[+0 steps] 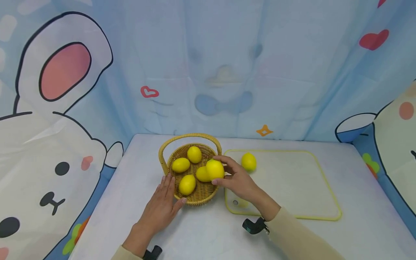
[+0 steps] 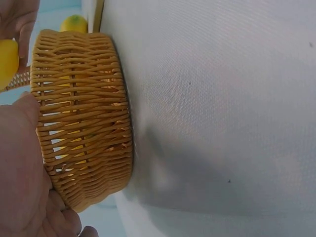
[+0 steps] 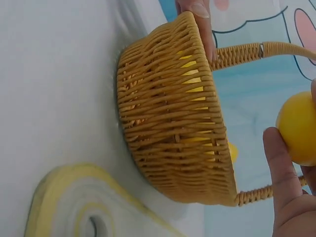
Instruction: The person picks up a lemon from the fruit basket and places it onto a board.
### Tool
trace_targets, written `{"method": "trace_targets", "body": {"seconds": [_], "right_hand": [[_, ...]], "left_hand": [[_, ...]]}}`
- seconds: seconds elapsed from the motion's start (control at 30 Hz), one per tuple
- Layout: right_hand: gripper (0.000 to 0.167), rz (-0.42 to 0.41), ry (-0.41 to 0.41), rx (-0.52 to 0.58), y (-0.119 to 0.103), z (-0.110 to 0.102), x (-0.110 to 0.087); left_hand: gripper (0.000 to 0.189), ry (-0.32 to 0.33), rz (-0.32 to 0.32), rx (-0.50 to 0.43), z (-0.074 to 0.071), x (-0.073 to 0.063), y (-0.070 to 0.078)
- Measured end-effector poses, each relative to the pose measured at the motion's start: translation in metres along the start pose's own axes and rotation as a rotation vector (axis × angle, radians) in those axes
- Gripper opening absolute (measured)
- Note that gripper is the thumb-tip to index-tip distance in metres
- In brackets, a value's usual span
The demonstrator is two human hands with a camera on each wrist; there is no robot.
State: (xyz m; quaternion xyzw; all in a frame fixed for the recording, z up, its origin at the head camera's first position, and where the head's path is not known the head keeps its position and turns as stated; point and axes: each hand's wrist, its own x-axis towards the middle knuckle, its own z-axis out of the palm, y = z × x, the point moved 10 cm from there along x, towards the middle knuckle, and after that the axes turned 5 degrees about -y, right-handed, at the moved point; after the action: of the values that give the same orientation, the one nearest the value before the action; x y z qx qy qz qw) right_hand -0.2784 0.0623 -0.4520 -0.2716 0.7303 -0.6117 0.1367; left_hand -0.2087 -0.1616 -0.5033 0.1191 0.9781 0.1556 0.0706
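Head: one lemon (image 1: 216,170) is pinched by the right hand (image 1: 238,179) over the basket's (image 1: 202,192) right side; four more lemons (image 1: 187,185) inside, another lemon (image 1: 248,162) on the board (image 1: 286,187), right of basket. Left hand (image 1: 159,208) laid straight-fingered along basket's left rim. Left wrist: thumb (image 2: 28,104) at basket rim. Right wrist: held lemon clear of basket. Likely loading; lowering and release into basket called for.

Bare left hand (image 1: 162,206), bare right hand (image 1: 238,178), plain beige left sleeve (image 1: 125,254) at near left, matching beige right sleeve (image 1: 299,236) at near right, black left wrist camera (image 1: 152,252) with rounded end, black right wrist camera (image 1: 254,225) with dark greenish face.
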Motion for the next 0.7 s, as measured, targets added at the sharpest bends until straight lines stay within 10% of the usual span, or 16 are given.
{"method": "trace_targets", "body": {"seconds": [0.7], "right_hand": [[0.067,0.011,0.377,-0.282,0.008,-0.139,-0.052]], "left_hand": [[0.089,0.0,-0.005,-0.004,-0.001,0.0,0.001]]}}
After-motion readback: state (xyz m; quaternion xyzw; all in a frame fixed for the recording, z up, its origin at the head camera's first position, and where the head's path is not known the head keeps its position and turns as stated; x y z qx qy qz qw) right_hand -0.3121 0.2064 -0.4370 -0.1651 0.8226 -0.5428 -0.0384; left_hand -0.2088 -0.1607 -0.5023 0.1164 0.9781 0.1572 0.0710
